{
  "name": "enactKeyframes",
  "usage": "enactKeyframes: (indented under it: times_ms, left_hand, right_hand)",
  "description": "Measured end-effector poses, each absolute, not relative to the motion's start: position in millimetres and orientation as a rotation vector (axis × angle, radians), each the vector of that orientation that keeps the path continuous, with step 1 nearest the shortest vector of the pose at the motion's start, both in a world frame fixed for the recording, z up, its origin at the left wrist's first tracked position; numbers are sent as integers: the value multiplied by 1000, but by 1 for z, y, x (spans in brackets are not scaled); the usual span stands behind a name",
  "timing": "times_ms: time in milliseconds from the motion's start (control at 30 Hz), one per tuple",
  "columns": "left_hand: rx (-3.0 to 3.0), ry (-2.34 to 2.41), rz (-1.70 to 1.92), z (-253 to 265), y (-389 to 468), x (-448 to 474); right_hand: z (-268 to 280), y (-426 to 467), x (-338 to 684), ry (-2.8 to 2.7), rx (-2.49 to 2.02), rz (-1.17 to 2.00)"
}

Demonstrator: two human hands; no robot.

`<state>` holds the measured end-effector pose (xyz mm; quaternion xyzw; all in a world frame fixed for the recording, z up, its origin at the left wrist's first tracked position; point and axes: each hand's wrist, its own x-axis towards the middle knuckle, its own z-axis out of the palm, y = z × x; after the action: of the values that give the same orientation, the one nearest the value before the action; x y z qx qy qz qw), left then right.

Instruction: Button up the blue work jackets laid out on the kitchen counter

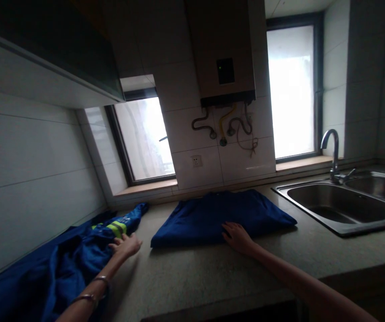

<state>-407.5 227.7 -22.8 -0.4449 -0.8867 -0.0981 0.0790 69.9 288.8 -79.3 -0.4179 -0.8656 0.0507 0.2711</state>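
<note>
A folded dark blue garment (209,219) lies flat on the countertop in front of me. My right hand (238,237) rests on its near edge, fingers stretched out over the cloth. To the left is a crumpled heap of blue work clothing (68,255), with yellow-green and silvery reflective stripes near its far end. My left hand (127,247) is at the right side of this heap, fingers apart and touching the cloth by the stripes. Bangles circle the left wrist.
A steel double sink (329,201) with a curved faucet (335,152) is set into the counter (192,281) at right. A water heater (226,53) with pipes hangs on the tiled wall between two windows. An overhead cabinet (51,58) juts out at upper left.
</note>
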Motion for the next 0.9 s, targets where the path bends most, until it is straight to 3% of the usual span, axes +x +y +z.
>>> enactKeyframes:
  times_ms: [133, 300, 900]
  left_hand:
    - [-1803, -2576, -253, -36, 258, -336]
    - [-1647, -2495, -262, -60, 266, -287]
    - [-1589, -2288, -409, -72, 247, -278]
  right_hand:
    - [-80, 289, 70, -2332, -1137, 136]
    - [-79, 290, 70, -2341, -1133, 130]
    - [-80, 287, 69, -2337, -1134, 149]
